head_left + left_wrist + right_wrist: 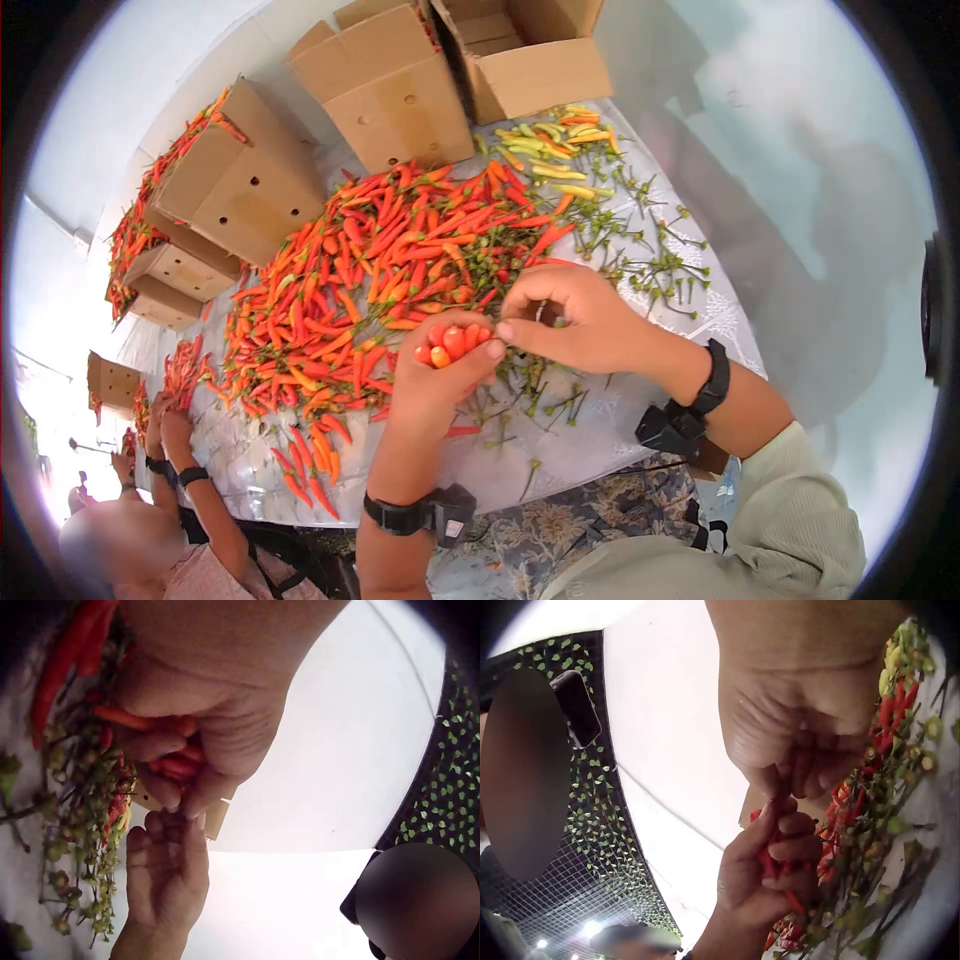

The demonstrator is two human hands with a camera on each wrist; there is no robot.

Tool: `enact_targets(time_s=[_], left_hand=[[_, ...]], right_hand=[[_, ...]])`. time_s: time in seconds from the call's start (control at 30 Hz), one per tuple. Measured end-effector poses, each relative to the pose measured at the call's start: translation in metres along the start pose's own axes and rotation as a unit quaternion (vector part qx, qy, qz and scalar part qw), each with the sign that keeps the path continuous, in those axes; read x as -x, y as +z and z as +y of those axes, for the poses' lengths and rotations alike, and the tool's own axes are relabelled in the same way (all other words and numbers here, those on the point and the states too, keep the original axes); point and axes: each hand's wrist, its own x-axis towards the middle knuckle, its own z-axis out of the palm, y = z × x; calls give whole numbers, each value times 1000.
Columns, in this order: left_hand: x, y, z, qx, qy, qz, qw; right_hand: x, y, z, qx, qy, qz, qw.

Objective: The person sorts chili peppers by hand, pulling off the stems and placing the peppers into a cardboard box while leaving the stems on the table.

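My left hand (428,385) grips a bunch of red and orange chili peppers (455,342), their rounded ends showing above the curled fingers. From the right, my right hand (580,320) meets it, thumb and fingertips pinching at the end of one chili by the left thumb tip. The right wrist view shows this chili (768,862) in the left fist; the pinched end is mostly hidden between the fingers. Below and beyond both hands spreads a large heap of red and orange chilies (400,235). Loose green stems (665,265) lie scattered right of the heap.
Yellow-green chilies (560,150) lie at the table's far end. Cardboard boxes (400,110) stand along the far side, and one at the left (245,180) has chilies behind it. Another person's hands (175,430) work at chilies on the left. The patterned tablecloth (560,455) shows near me.
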Motion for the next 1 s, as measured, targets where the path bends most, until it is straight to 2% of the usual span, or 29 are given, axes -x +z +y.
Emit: enact_targets(time_s=[0.17, 0.27, 0.37, 0.47, 0.57, 0.63, 0.67, 0.7, 0.8, 0.9, 1.0], left_hand=[[-2, -6, 0, -19, -12, -22, 999], [0, -5, 4, 3, -29, -37, 999], [4, -3, 7, 44, -33, -47, 997], [3, -5, 7, 89, -23, -65, 994], [3, -7, 9, 134, -38, -90, 986], [4, -6, 11, 174, -35, -94, 980], [4, -5, 11, 181, -28, -95, 979], [4, -3, 11, 189, -20, -95, 977], [3, -6, 11, 191, -16, -100, 976], [1, -10, 5, 178, -10, -123, 976], [2, -12, 8, 175, -8, -120, 977]], right_hand=[[-1, 5, 1, -5, 11, 8, 1000], [-3, 7, 21, -142, 24, -41, 989], [-3, 5, 10, -306, 155, -74, 936], [-2, 8, 11, -371, 197, -61, 905], [-4, -2, 9, -373, 205, -11, 905], [-5, -9, 11, -142, 98, 64, 983], [-6, -13, 12, -18, 39, 98, 994], [-7, -16, 14, 133, -48, 158, 977], [-15, -28, 31, 333, -127, 252, 900], [-14, -33, 48, 367, -74, 221, 901], [-14, -37, 52, 382, -66, 194, 901]])
